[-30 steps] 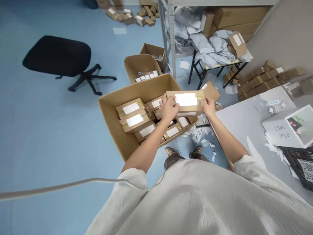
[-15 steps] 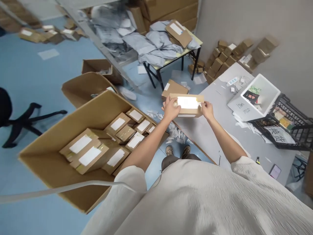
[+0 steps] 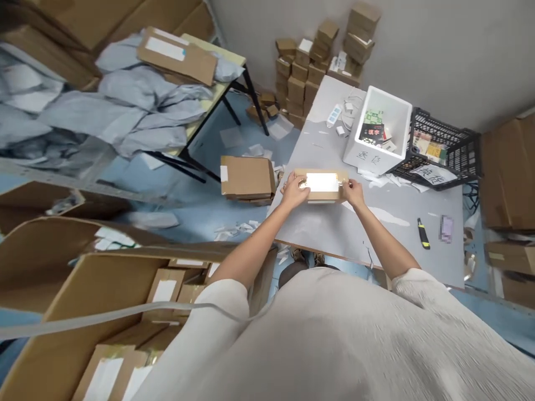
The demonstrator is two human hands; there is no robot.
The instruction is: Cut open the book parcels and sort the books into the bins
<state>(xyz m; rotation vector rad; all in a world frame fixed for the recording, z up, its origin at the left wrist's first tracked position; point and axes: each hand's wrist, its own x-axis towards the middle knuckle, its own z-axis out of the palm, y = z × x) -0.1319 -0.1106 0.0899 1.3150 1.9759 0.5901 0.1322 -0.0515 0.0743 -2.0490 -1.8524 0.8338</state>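
A small cardboard box with a bright white label on its top is held between my two hands, over the near left part of the grey table. My left hand grips its left end, fingers closed round the edge. At the opposite end, my right hand pinches the box's right side. Whether the box touches the tabletop, I cannot tell. Farther right on the table lie a black and yellow utility knife and a blurred phone.
On the table stand a white foam bin and a black crate, both holding items. A large open carton with labelled boxes is at lower left. Another cardboard box sits on the floor. Grey parcels cover a side table.
My view has turned right, so the large carton has shifted left and down, and the table now lies in front of me. Both hands still hold the box, now over the table.
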